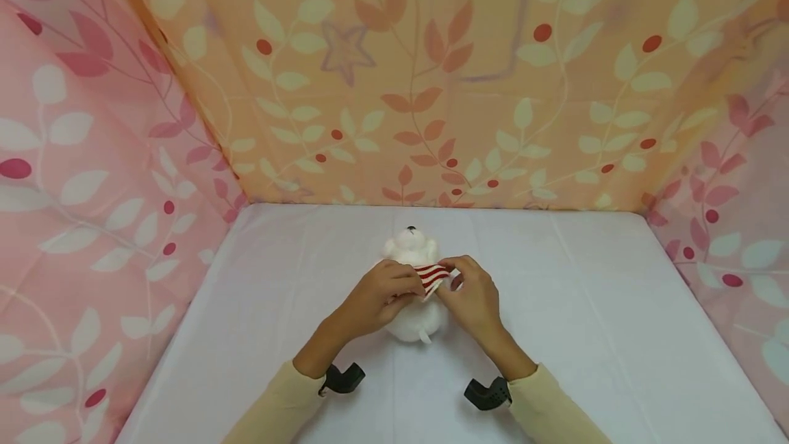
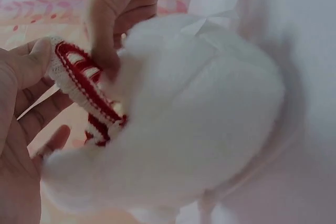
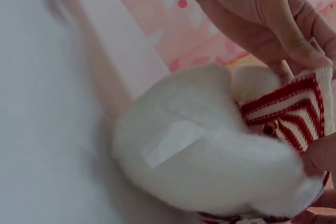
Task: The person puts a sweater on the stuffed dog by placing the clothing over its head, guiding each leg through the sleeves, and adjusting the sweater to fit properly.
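Fingers of left hand [image 1: 383,294] and right hand [image 1: 474,299] pinching striped sweater [image 1: 429,275], hem spanning between fingertips and standing off fur. White plush toy [image 1: 411,326] lying on table [image 1: 555,341] below and between fingers, long axis running outward from wrist side: head [image 1: 409,241] sitting just beyond fingertips, rump and white tag [image 1: 425,337] lying nearer wrists. Left hand lying over toy, so sitting nearer its midline; right hand holding from just beside it.

Forearms [image 1: 320,345] extended, angled inward.
Left hand [image 1: 383,298] is turned inward, back uppermost, and held in a pinch; right hand [image 1: 476,299] is set opposite, near it, likewise curled to a pinch.
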A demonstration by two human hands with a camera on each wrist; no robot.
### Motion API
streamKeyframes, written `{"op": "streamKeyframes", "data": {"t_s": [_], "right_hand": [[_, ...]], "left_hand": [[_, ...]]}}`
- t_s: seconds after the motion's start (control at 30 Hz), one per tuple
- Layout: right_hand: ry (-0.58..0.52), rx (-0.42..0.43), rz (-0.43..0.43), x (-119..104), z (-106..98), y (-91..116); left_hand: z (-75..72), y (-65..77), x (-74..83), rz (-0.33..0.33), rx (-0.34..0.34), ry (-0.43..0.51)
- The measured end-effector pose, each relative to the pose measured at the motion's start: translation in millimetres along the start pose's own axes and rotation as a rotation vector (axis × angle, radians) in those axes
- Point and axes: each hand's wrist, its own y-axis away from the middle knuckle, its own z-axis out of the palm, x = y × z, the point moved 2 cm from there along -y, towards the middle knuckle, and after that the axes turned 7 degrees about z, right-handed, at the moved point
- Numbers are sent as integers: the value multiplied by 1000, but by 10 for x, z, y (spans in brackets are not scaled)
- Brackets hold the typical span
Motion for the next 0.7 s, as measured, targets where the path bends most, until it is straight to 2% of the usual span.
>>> {"op": "streamKeyframes", "data": {"t_s": [0.23, 0.4, 0.5, 0.63, 0.7], "right_hand": [[81, 54, -14, 44, 52, -19], [51, 34, -39, 29, 54, -29], [38, 26, -46, 2, 54, -29], [8, 65, -82, -20, 60, -41], [-14, 100, -121, -30, 61, -55]], "left_hand": [[-28, 59, -31, -23, -26, 57], [33, 39, -61, -161, 12, 32], [85, 9, -87, -255, 7, -8], [141, -50, -120, -350, -18, -53], [161, -85, -135, -377, -23, -70]]}}
